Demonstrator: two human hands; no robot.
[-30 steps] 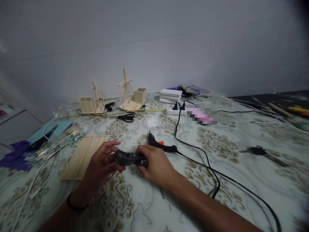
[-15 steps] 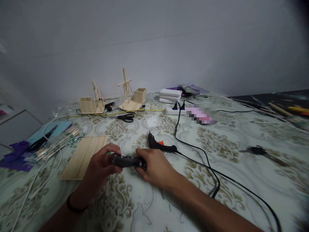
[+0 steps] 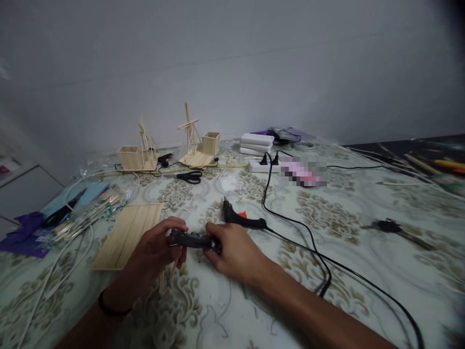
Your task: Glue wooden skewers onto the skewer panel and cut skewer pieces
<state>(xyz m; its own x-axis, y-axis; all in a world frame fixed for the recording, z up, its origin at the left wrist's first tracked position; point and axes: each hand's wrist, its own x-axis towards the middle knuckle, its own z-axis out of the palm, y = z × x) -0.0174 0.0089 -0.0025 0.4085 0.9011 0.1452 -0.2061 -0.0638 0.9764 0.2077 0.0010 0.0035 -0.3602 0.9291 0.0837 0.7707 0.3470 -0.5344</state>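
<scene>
My right hand (image 3: 236,249) is closed around the right end of a black hand tool (image 3: 194,239), held level above the table; I cannot make out its exact kind. My left hand (image 3: 160,247) curls its fingers about the tool's left end. A thin wooden stick (image 3: 175,267) shows just below those fingers, and whether they grip it is unclear. More sticks (image 3: 162,283) show below the left hand. Beyond my right hand a black glue gun (image 3: 241,219) with an orange trigger lies on its side. A flat panel of wooden sticks (image 3: 127,237) lies partly behind my left hand.
Two stick-built models (image 3: 198,156) with small boxes stand at the back. Black scissors (image 3: 190,177), a white power strip (image 3: 257,166) and a blurred pink item (image 3: 303,172) lie nearer. Bagged sticks (image 3: 87,215) are at left, a dark tool (image 3: 390,226) at right. Cords cross the tablecloth.
My left hand has shifted slightly and its fingers have moved, with more fingertips now showing below the black tool. The right hand has barely moved.
</scene>
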